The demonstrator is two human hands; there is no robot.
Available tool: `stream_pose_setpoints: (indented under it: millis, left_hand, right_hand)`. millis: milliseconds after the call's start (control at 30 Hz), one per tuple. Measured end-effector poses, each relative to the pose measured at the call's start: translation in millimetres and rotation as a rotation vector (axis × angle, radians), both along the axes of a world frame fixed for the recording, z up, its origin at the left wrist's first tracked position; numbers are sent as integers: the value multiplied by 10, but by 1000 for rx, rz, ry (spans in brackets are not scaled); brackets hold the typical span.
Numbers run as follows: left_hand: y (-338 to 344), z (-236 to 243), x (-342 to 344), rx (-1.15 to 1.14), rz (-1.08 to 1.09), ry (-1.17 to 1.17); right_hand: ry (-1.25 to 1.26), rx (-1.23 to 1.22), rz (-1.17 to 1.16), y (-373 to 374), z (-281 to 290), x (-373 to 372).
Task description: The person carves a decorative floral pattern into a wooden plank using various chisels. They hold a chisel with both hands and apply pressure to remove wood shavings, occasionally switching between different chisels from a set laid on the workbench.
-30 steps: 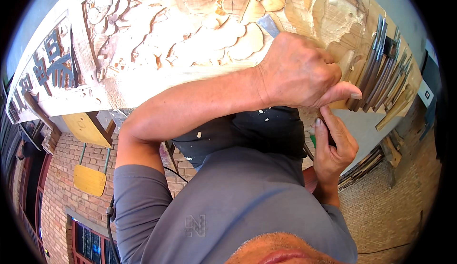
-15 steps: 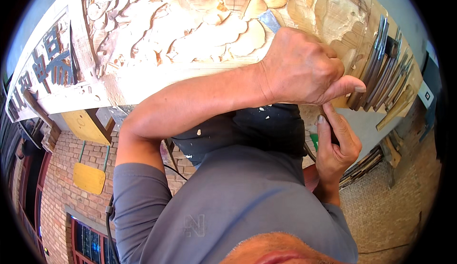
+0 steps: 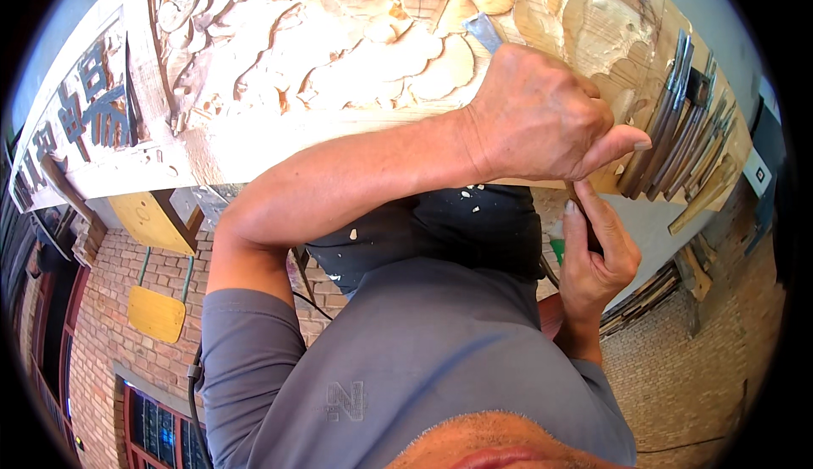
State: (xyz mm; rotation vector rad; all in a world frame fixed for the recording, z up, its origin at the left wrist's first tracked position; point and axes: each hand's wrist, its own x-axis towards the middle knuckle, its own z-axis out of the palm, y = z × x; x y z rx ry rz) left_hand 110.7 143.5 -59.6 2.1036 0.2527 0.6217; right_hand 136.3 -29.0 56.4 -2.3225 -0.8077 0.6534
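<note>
Left hand (image 3: 542, 118) clenched around chisel (image 3: 484, 30), steering its blade into carved wooden panel (image 3: 339, 63); right hand (image 3: 597, 253) wraps the handle's end.

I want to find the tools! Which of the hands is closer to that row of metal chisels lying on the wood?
Left. The left hand has its thumb tip right at the row of chisels. The right hand sits lower, just under the carved wood panel.

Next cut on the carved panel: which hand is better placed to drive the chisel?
Left, likely. The left hand is already closed around the chisel, whose blade lies on the carved panel. The right hand sits below the panel's edge, off the tool.
</note>
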Motion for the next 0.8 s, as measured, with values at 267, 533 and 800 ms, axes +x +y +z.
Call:
stream_pose_setpoints:
  millis: [267, 533, 800]
  left_hand:
    - [-9, -11, 16, 25, 32, -1]
    - [28, 17, 64, 38, 42, -5]
    - [32, -2, 41, 3, 95, -104]
  right_hand:
    - [0, 1, 5, 12, 2, 27]
    - [-18, -27, -13, 73, 45, 55]
    - [15, -51, -3, 144, 147, 61]
